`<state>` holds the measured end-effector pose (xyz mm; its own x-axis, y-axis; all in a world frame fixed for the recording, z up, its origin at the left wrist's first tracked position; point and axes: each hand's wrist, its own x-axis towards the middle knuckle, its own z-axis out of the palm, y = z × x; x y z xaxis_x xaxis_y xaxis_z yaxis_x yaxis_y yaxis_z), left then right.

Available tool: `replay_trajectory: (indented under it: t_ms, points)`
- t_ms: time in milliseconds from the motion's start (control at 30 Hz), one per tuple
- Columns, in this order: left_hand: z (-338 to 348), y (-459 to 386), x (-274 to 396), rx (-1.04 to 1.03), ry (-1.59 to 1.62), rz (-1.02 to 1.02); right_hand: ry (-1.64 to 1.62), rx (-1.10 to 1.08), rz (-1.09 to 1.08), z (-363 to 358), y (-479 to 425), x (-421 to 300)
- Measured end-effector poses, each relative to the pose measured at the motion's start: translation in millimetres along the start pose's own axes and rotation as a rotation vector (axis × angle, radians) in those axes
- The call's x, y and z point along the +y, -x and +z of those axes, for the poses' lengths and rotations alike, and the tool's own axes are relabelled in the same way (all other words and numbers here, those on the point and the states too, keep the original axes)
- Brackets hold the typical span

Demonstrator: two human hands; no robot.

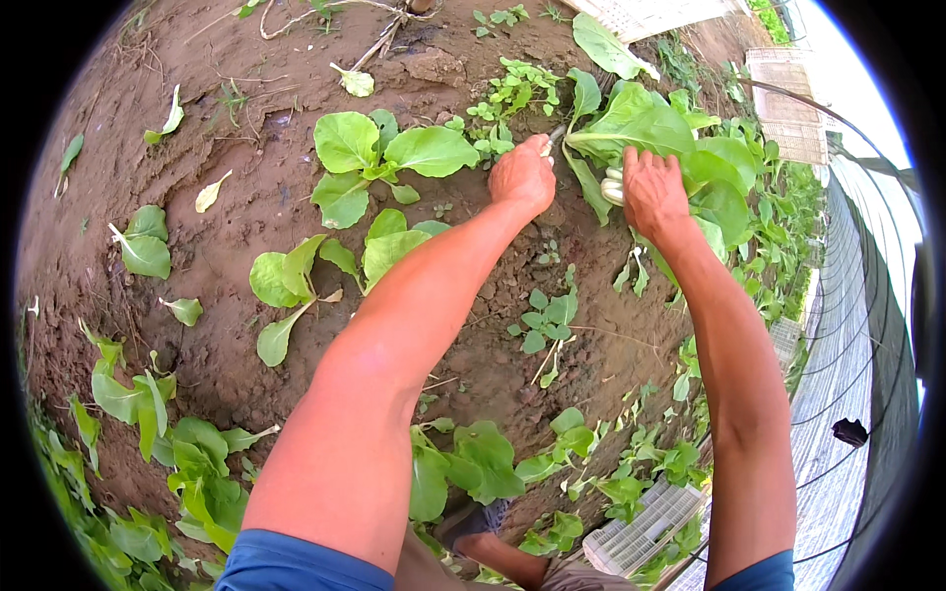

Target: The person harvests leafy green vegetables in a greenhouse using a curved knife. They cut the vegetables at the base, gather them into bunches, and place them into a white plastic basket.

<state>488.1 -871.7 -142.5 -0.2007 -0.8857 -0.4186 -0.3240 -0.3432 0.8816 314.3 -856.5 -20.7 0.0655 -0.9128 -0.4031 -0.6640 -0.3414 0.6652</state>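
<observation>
My left hand [522, 176] is closed around a small tool [556, 135]; a pale end and a short grey part show past the fist, perhaps a knife, mostly hidden. Just right of it, my right hand [655, 190] grips a bunch of leafy greens [720, 177] with thick white stalks [613, 186] beside the fingers. A large leafy plant [628, 125] lies against that bunch, its leaf stalks spreading from near the tool. To the left of my left hand, a young leafy green plant [377, 166] grows from the brown soil.
Cut leaves [140, 244] lie scattered at left. Small weeds [547, 321] grow between my arms. More greens [473, 462] stand near my foot [502, 554]. Plastic crates [643, 528] sit at lower right and upper right [787, 103]. Netting and sheeting [842, 295] run along the right.
</observation>
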Motion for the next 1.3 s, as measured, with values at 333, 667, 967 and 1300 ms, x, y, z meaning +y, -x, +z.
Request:
replay_trajectory:
  t_ms: [333, 667, 967, 1300]
  points:
    - [-14, 4, -12, -0.011, -0.218, 0.231, 0.009, 0.039, 0.04, 7, 12, -8]
    - [-31, 31, -1, 0.049, 0.102, 0.027, -0.073, 0.199, 0.075, -10, 49, 14]
    - [-79, 105, 16, -0.523, 1.023, -0.157, -0.153, 0.397, -0.078, -113, 182, 17]
    - [-120, 218, 12, -0.452, 0.533, 0.107, -0.244, 0.429, -0.061, -141, 271, -22]
